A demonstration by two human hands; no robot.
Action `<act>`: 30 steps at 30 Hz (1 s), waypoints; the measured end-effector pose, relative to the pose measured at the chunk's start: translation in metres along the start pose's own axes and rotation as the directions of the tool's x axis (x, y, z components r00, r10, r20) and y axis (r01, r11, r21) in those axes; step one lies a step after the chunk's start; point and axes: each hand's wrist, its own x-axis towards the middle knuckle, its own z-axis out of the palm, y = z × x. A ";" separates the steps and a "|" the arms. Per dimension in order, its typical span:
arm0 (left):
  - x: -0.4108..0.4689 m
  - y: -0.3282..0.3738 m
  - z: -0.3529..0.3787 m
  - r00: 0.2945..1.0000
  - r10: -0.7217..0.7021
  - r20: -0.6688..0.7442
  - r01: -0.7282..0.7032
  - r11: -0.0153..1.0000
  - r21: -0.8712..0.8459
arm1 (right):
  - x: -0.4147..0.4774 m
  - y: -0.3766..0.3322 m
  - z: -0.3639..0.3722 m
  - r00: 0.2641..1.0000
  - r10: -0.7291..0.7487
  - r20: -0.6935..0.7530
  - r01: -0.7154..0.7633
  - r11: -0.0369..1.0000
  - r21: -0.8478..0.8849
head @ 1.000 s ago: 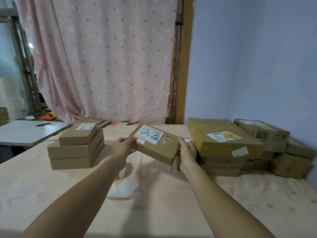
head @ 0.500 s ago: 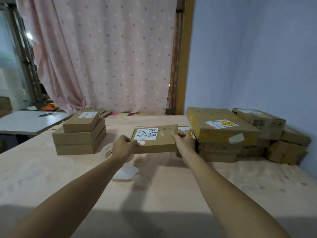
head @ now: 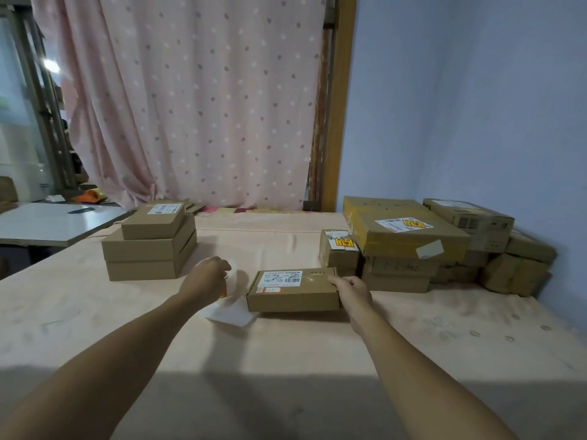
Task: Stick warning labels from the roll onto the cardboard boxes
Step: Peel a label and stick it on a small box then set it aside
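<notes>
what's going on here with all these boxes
A person is labelling boxes at a table. The right hand holds the right end of a box lying flat in front of them. The left hand is at the roll just left of it; its grip is unclear. That box shows a white shipping label but no yellow warning label. Two boxes in the pile on the right carry yellow labels; the stack on the left shows none.
</notes>
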 end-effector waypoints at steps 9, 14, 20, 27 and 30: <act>0.006 -0.023 0.016 0.984 0.033 0.177 -0.098 0.923 0.372 | 0.008 0.013 0.004 0.999 -0.034 0.007 0.035 0.959 -0.283; 0.015 -0.023 0.015 0.999 -0.014 0.045 0.008 0.992 0.128 | 0.012 0.001 0.013 0.955 -0.295 -0.040 0.222 0.794 -0.566; 0.029 -0.002 -0.016 0.957 -0.289 0.013 0.245 0.788 -0.565 | -0.009 -0.034 0.072 0.783 -0.560 0.270 0.613 0.621 -0.488; 0.031 0.007 -0.053 0.942 -0.321 0.100 0.270 0.544 -0.795 | -0.033 -0.065 0.142 0.669 -0.535 0.515 0.742 0.518 -0.426; 0.027 0.013 -0.063 0.934 -0.335 0.125 0.281 0.470 -0.837 | -0.034 -0.068 0.157 0.676 -0.542 0.499 0.736 0.536 -0.413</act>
